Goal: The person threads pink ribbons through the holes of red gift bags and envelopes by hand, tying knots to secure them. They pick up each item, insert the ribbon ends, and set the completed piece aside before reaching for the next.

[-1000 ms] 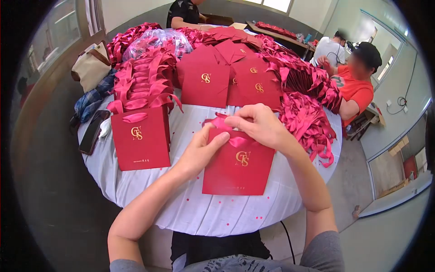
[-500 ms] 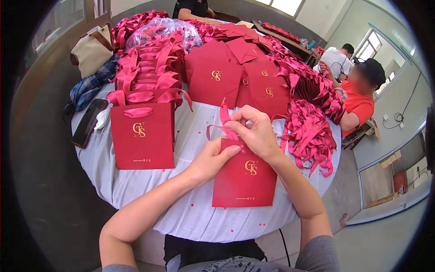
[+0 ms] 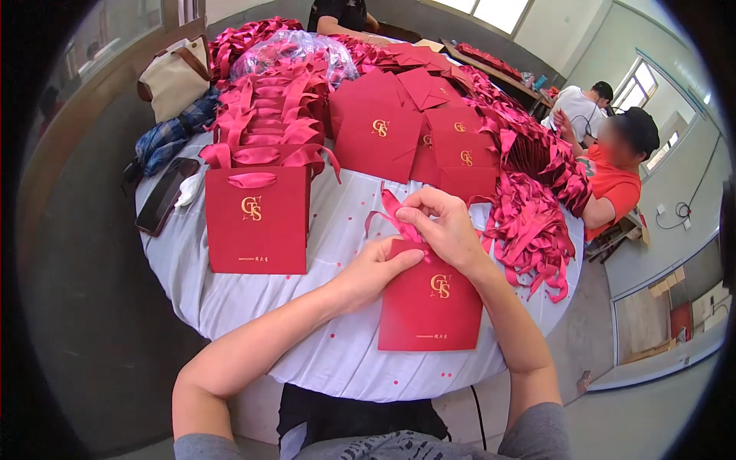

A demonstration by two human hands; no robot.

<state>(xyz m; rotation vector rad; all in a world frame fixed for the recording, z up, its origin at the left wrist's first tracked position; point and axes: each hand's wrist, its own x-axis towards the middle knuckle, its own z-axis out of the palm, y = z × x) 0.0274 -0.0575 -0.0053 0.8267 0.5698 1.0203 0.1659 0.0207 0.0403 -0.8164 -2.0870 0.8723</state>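
Observation:
A small red paper gift bag (image 3: 429, 322) with gold lettering lies near the table's front edge. My left hand (image 3: 376, 268) is closed on its upper left edge, with the thumb on the front. Above the bag's top, my right hand (image 3: 443, 230) pinches a pink satin ribbon (image 3: 391, 204), whose free end sticks up to the left. The fingers partly hide where ribbon and bag meet. To the left stands a row of red gift bags with ribbon handles, the nearest bag (image 3: 257, 238) facing me.
Flat red bags (image 3: 379, 138) are heaped at the table's middle. Loose pink ribbons (image 3: 529, 230) lie on the right. A phone (image 3: 167, 198), a blue plaid item (image 3: 176, 130) and a cream bag (image 3: 176, 80) sit at the left. A person in red (image 3: 613, 184) sits at the right.
The view has turned slightly, so most things appear further right. Both hands keep their hold at the bag's top, and the ribbon's upright end has shifted a little relative to the fingers.

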